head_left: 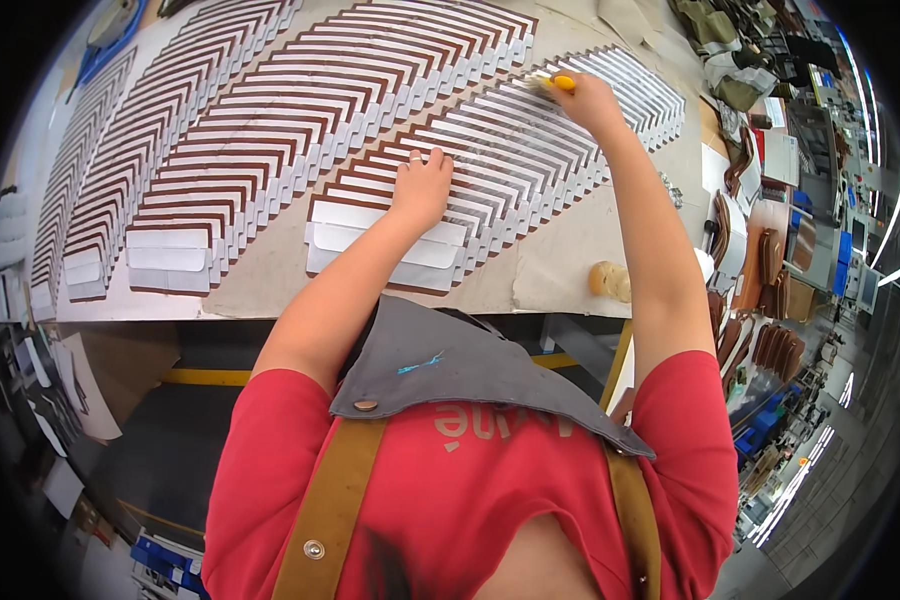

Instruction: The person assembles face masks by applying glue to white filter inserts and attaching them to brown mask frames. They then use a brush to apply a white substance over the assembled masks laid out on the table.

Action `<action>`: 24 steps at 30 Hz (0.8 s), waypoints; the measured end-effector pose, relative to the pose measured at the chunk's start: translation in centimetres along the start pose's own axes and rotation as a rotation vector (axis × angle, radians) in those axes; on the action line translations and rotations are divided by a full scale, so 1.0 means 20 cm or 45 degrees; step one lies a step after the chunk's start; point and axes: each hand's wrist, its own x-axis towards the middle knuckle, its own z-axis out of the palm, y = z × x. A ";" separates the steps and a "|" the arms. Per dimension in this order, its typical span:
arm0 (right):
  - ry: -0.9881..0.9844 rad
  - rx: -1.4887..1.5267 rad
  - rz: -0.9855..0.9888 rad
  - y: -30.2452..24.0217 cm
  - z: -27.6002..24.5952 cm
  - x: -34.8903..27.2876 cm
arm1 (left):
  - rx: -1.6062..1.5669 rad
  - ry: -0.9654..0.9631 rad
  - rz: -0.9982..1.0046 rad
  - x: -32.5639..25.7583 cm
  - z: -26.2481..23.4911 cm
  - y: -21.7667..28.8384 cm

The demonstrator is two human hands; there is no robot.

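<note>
My left hand rests on a fanned row of overlapping white pieces with brown edges, its fingers stretched out and a ring on one of them. Toward the far end of the same row, my right hand is closed around a brush with a yellow handle. Pale bristles point left over the strips. Under the brush and between my hands, the exposed strips look grey and shiny, while those nearer me show brown edges. The front piece has a flap like an envelope.
More fanned rows cover the table's left side. A roundish tan object sits near the table's front edge. Brown leather-like pieces and dark cloth items crowd the right. A blue tray is at the far left.
</note>
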 end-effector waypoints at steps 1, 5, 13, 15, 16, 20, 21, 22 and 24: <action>0.040 -0.069 0.013 -0.02 -0.01 0.00 | -0.008 -0.016 -0.004 0.00 0.00 -0.01; 0.013 0.730 -0.031 -0.31 0.09 -0.22 | 0.070 -0.011 0.009 0.01 0.03 -0.02; 0.353 -0.189 0.211 -0.03 0.04 -0.15 | -0.082 -0.222 0.045 0.07 -0.06 -0.06; 0.390 -0.065 0.084 0.05 0.00 -0.15 | -0.221 -0.299 -0.009 0.09 -0.11 -0.08; 0.406 -0.002 0.018 0.07 -0.01 -0.14 | -0.319 -0.310 -0.059 0.11 -0.12 -0.10; 0.246 0.376 -0.316 0.07 0.08 -0.11 | -0.430 -0.278 -0.088 0.14 -0.11 -0.15; 0.220 0.434 -0.325 0.05 0.10 -0.11 | -0.377 -0.276 -0.066 0.13 -0.10 -0.14; 0.212 0.382 -0.294 0.07 0.11 -0.08 | -0.324 -0.273 -0.044 0.13 -0.09 -0.14; 0.182 0.270 -0.218 0.09 0.09 -0.02 | -0.256 -0.201 -0.004 0.13 -0.07 -0.12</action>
